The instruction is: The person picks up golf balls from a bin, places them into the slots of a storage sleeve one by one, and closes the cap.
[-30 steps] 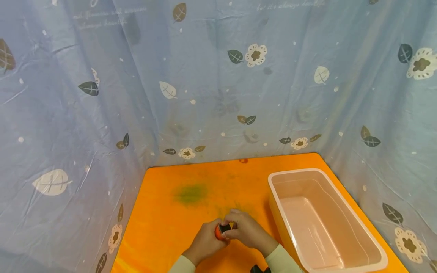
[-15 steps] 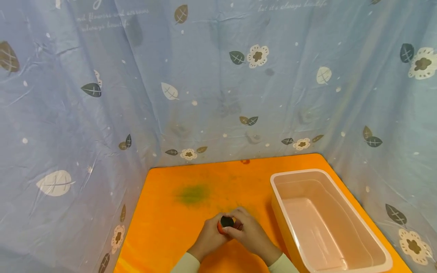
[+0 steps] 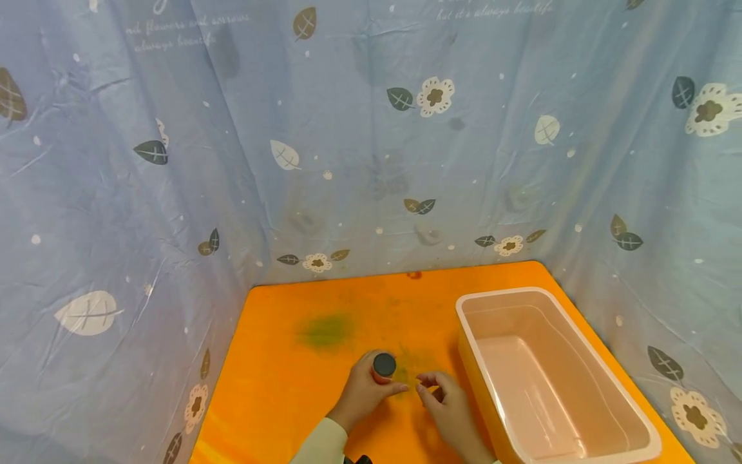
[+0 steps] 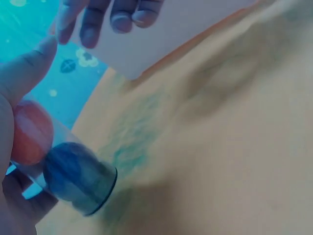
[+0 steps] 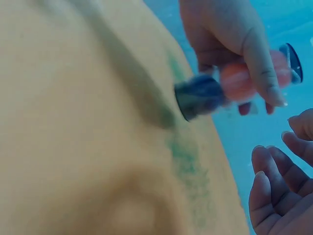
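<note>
Here the left hand (image 3: 362,392) is gripping a small clear vial (image 3: 382,368) with dark caps at both ends and an orange piece inside, holding it upright on the orange worktop (image 3: 272,380) by a green smudge (image 3: 326,328). The right hand (image 3: 446,403) is hovering just beside it, fingers loosely curled, holding nothing. Further right, a pale pink bin (image 3: 580,361) is sitting with nothing visible inside.

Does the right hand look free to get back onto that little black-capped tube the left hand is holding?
Probably yes. The right hand hovers holding nothing beside the tube, which the left hand grips. Only bare orange table shows between them, and the tube's black cap stays exposed.
</note>
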The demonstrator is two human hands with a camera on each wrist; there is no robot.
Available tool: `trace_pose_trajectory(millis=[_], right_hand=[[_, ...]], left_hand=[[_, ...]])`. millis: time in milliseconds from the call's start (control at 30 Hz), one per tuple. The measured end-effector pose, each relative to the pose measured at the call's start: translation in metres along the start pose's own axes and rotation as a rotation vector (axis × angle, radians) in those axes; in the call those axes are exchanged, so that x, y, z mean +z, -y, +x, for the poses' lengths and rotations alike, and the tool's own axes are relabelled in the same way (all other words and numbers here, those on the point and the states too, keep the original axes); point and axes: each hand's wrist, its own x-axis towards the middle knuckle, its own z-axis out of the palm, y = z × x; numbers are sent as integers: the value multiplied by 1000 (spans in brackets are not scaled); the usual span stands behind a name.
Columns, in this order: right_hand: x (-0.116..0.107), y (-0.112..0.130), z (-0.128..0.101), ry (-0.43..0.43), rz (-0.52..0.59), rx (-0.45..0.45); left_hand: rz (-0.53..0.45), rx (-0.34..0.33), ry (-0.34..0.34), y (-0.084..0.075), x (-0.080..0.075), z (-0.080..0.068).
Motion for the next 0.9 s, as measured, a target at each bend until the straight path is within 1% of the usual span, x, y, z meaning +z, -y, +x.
trace_pose_trajectory(millis=[67,167,267,333,500,633,767,900], right_hand=[[-1,-4,-3,5,-5,27],[-3,-10,-5,-4,-7,39],[-6,-14,-5,-19,-1,42],[-8,-15,-6,-25,8,49],[-9,-17,-7,-25,24,71],[-8,-17,-4,-26,13,49],[-5,-13,-1,-19,10,49],[2,-10,3,11,66,89]], left_hand=[[3,5,0,2,3,3],[37,11,-2,7,7,7],[69,10,-2,11,11,7],[64,2,4,14,15,5],[7,-8,28,22,22,0],[-39,-15,25,25,26,-1],[-96,-72,38,25,29,-1],[-173,-133,90,22,28,-3]])
